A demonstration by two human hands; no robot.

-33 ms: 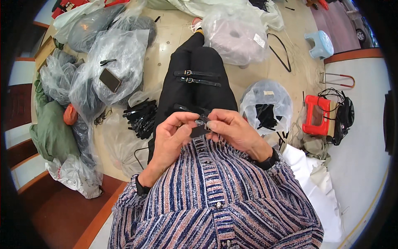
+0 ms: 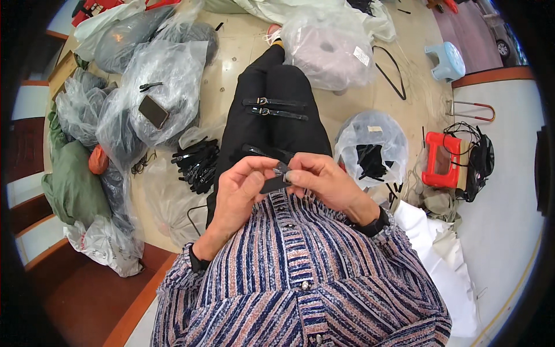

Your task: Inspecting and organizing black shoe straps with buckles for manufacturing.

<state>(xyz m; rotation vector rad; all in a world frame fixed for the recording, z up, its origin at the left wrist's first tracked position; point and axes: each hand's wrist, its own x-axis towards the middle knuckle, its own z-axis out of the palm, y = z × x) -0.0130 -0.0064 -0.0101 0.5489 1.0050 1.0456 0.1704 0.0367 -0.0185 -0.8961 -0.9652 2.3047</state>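
In front of my belly, both hands pinch a short black strap (image 2: 273, 185) with a small shiny bit, perhaps clear film or a buckle, between the fingertips. My left hand (image 2: 234, 188) grips one side with thumb and forefinger. The other side is held by my right hand (image 2: 325, 180), whose fingers partly hide the piece. Just beyond the hands, another black strap (image 2: 254, 150) lies on my lap. Two black straps with gold-coloured buckles (image 2: 283, 114) rest across my black-trousered thighs, side by side.
A heap of black straps (image 2: 199, 168) lies on the floor left of my legs. At right stands a clear-bag-lined round container (image 2: 396, 136) holding black strips. Bulky plastic bags (image 2: 167, 69), one with a phone (image 2: 153, 111) on it, fill the left. A red stool-like frame (image 2: 430, 173) stands farther right.
The free lower end of the black strap has shifted slightly left between my hands. My right fingertips have moved a little; everything else stays put.
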